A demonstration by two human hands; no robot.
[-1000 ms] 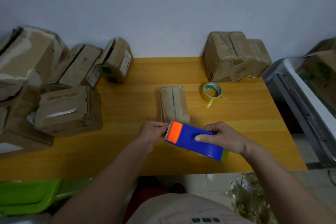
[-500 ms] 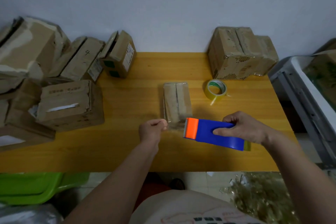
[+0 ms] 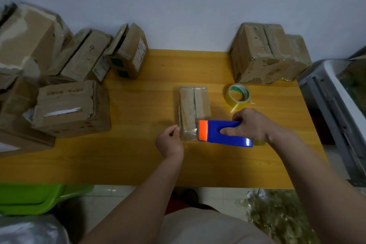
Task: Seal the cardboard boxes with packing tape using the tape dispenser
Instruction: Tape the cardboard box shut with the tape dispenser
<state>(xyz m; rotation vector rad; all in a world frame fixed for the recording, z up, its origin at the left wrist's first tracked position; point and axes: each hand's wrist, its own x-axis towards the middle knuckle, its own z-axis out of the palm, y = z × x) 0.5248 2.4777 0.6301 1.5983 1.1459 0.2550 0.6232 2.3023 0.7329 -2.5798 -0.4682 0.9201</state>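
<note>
On yellow table (image 3: 138, 156), left hand (image 3: 169, 142) apparently pinches clear tape end beside small box (image 3: 194, 109); right hand (image 3: 249, 125) grips blue dispenser (image 3: 223, 131) over its near end; next, press tape down

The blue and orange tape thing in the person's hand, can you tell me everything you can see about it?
The tape dispenser is a flat, glossy blue shell, plastic by its look, with a bright orange end pointing left. It lies almost level, over the near end of the small cardboard box on the yellow wooden table. The right hand grips its body, thumb along the near side. A clear strip of tape runs from the orange end to the left hand, which pinches it.
</note>
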